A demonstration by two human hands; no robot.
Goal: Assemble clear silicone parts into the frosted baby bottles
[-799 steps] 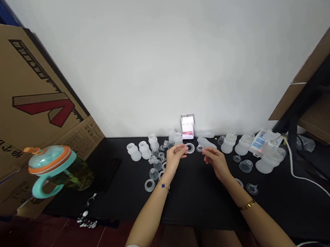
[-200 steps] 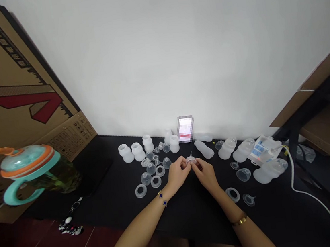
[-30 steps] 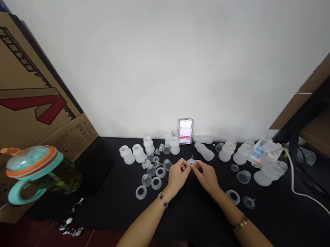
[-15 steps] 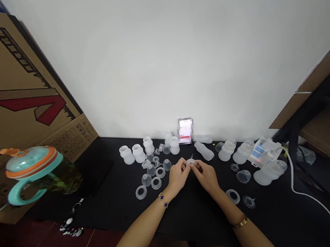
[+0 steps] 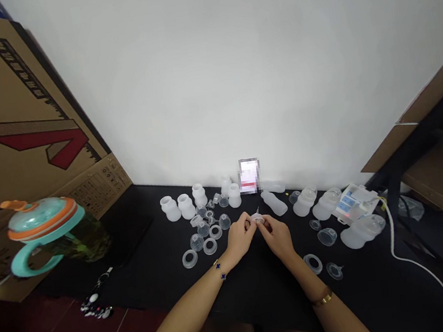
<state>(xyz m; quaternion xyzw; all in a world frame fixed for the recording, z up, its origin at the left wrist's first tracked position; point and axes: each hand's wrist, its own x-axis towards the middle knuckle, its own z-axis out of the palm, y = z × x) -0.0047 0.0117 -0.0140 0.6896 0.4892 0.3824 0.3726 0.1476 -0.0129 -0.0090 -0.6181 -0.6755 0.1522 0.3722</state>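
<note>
Between my fingers is a white baby bottle collar with a clear nipple [image 5: 257, 217] whose tip points up. My left hand [image 5: 239, 235] pinches it from the left, and my right hand [image 5: 275, 235] pinches it from the right. To the left lie several white collar rings [image 5: 190, 258] and clear domed caps [image 5: 197, 242]. Behind them stand open milky bottles [image 5: 170, 208]. Right of my hands are a clear cap [image 5: 328, 237], a ring [image 5: 313, 264] and a loose nipple [image 5: 335, 271] on the black table. Fingertips partly hide the collar's underside.
A phone [image 5: 249, 175] leans on the wall, beside a lying bottle [image 5: 274, 202]. Capped bottles [image 5: 305, 202] and a white box with a cable [image 5: 352, 203] occupy the right. A teal-handled jug [image 5: 50, 226], keys [image 5: 96, 305] and a large carton [image 5: 27, 115] are at left.
</note>
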